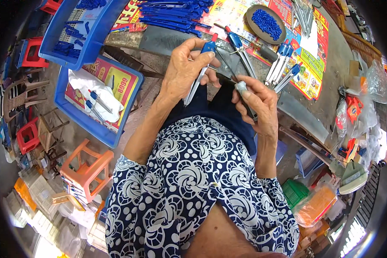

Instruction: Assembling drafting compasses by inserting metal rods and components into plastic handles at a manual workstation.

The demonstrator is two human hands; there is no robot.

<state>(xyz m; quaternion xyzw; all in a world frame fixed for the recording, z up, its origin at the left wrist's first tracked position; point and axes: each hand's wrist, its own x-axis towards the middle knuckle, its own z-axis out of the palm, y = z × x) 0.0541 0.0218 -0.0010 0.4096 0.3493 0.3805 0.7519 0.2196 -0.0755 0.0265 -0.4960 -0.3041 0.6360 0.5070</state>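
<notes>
My left hand (pixel 178 71) is closed on a drawing compass (pixel 195 86) with a blue head, a red tip and metal legs pointing down. In my right hand (pixel 262 101) is a screwdriver-like tool (pixel 226 64), its thin dark shaft reaching toward the compass head. A pale grey piece (pixel 241 86) shows at the right fingertips; I cannot tell whether it belongs to the tool or wraps a finger. Just beyond the hands, another compass (pixel 241 49) lies on the table (pixel 303 109). More compasses (pixel 284 60) lie in a bunch farther right.
Long blue plastic parts (pixel 172 17) are piled at the far edge, beside a bowl (pixel 250 26) of small blue pieces. Metal legs (pixel 304 19) lie at the far right. Blue trays stand left: one (pixel 47 49) with blue parts, another (pixel 88 127) with compasses on white plastic. An orange stool (pixel 84 172) stands below.
</notes>
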